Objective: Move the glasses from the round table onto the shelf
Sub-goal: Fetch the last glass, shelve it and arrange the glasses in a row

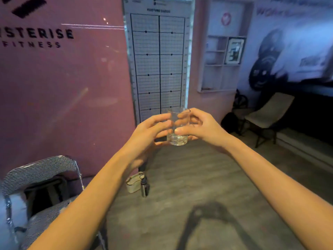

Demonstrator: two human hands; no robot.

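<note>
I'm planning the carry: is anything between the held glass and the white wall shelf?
Nothing visible. The left hand and right hand hold the glass in open air; the shelf hangs up and right of it. The chair sits lower, beside that line.

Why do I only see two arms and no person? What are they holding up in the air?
The camera sits on the person's head, so you see what they see: their own two arms reaching forward. The left hand and the right hand together hold one clear drinking glass, upright, in the air above the grey floor. It looks empty. On the pink wall ahead hangs a white shelf with small compartments; the glass is meant to go there. A mesh chair stands at the lower left. The round table is not in this picture.
</note>
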